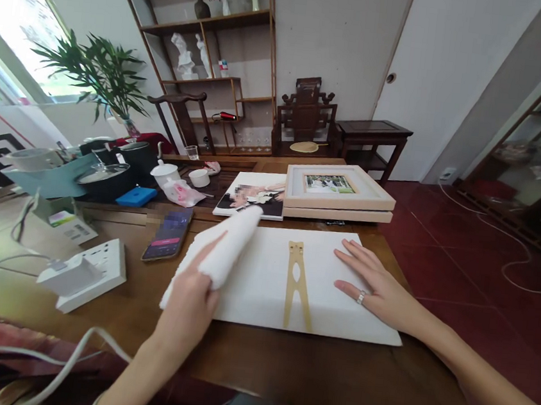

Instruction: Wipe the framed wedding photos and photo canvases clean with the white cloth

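A white panel [261,292] lies flat on the wooden table in front of me. Fixed to its middle is a gold-coloured easel stand [295,282] with two legs and an oval hole. A folded white cloth [234,244] is gripped in my left hand [191,300] over the panel's left part, its index finger stretched along the cloth. My right hand [370,289], with a ring on one finger, rests with fingers spread on the panel's right side. The cloth hides some of the panel's left side.
Behind the panel are stacked picture frames [341,194] and a photo print [252,194]. To the left lie a phone [169,236], a white power strip [103,269] with a cable, and a blue box [136,197]. Teaware, including a white teapot [164,173], stands farther back.
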Demonstrator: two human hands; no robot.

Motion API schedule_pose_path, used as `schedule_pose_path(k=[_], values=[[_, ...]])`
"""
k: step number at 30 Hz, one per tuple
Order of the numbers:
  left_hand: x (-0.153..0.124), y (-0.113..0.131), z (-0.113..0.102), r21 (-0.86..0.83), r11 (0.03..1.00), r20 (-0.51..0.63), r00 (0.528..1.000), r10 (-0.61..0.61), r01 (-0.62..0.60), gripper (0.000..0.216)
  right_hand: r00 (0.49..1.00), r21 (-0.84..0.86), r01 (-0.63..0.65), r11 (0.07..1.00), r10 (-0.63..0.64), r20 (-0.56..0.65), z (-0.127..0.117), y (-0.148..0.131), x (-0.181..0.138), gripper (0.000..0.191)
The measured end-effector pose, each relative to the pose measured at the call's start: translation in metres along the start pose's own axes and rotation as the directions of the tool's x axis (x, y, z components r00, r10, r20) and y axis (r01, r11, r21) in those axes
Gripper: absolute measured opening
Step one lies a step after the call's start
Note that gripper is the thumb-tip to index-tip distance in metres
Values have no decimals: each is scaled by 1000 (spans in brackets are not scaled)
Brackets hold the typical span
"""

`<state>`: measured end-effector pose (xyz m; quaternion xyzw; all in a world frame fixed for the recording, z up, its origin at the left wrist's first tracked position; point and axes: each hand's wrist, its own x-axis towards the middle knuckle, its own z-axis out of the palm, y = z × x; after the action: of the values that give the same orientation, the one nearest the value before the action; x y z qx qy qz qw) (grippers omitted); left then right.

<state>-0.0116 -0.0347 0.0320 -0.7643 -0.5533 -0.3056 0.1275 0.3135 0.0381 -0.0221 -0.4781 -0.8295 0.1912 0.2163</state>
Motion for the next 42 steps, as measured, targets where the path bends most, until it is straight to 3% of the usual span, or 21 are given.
schedule_pose_path(k=[2,4,7,9,10,14,16,18,20,22,25,28,31,33,39,42], values=[[15,-9,-5,36,999,-174,984,-25,32,67,1000,2,7,1000,-7,-3,1,1,0,64],[26,-15,-5,44,998,-258,966,-27,40,74,1000,3,7,1000,-7,-4,2,1,0,64],[32,-21,9,6,1000,-79,997,-13,14,76,1000,-2,0,1000,0,-5,3,2,0,64],[33,-27,19,-17,1000,68,997,25,-24,78,1000,-8,-5,1000,5,-5,3,2,0,64],[35,-31,22,-15,999,87,995,44,-43,80,1000,-9,-6,1000,6,-5,3,2,0,64],[51,-40,18,78,995,-130,989,78,-68,76,1000,4,8,1000,-8,-18,2,1,1,63],[57,-38,17,114,990,-109,989,100,-87,60,999,13,12,1000,-11,-30,3,1,0,62],[56,-31,22,118,986,104,989,109,-121,41,999,22,6,1000,-5,-38,3,1,0,62],[50,-22,31,101,985,332,938,99,-140,32,999,26,-7,1000,8,-32,3,1,0,62],[43,-15,39,94,985,436,895,91,-146,29,1000,22,-16,1000,16,-18,3,1,0,63],[40,-10,43,97,984,428,899,93,-148,27,1000,4,-13,1000,13,1,2,0,0,64],[46,-11,41,82,990,373,925,72,-110,42,1000,-5,-10,1000,10,-1,2,0,1,64],[50,-12,39,39,999,249,968,-32,23,46,1000,0,-13,1000,13,-8,2,0,1,64],[49,-11,38,-29,994,210,973,-98,106,45,1000,0,-10,1000,10,-3,3,1,1,64],[51,-17,38,-153,980,384,921,-61,128,54,1000,-18,-20,1000,20,-3,3,1,1,64],[55,-26,42,-172,955,352,920,-170,243,46,1000,-17,-26,1000,26,-5,3,0,0,64]])
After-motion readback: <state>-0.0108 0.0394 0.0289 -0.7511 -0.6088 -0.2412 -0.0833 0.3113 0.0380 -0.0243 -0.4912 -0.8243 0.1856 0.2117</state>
